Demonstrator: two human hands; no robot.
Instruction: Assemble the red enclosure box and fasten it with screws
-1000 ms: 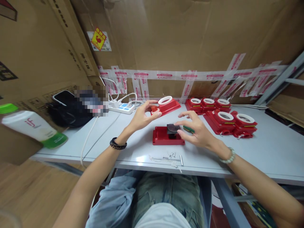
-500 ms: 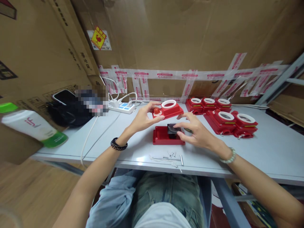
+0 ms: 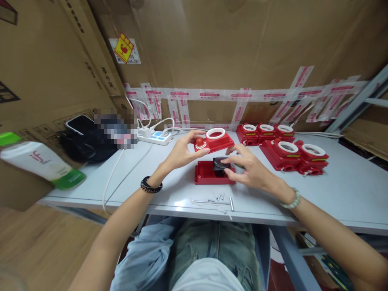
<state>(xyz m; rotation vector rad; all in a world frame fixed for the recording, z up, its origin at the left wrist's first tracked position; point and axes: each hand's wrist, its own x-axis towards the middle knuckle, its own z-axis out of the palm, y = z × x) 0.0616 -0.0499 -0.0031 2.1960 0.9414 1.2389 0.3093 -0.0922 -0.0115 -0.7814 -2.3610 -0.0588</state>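
Note:
My left hand (image 3: 186,149) is closed on the left end of a red cover (image 3: 224,141), which has a white ring and a small red dome. It holds the cover tilted just behind an open red box base (image 3: 203,173) on the table. Inside the base stands a black block with a round top (image 3: 218,165). My right hand (image 3: 247,163) has its thumb and a finger on this block, the other fingers raised and bent. In front of the base lie several small screws (image 3: 218,197) and a metal T-handle tool (image 3: 232,203).
Several assembled red boxes with white rings (image 3: 287,148) stand at the back right. Along the left are a white power strip (image 3: 157,137), a phone (image 3: 80,124) on a black bag (image 3: 91,149), and a leaning white-green bottle (image 3: 39,161). Cardboard (image 3: 212,52) walls the back.
Hands, cover and block keep almost the same places. The view has shifted very slightly.

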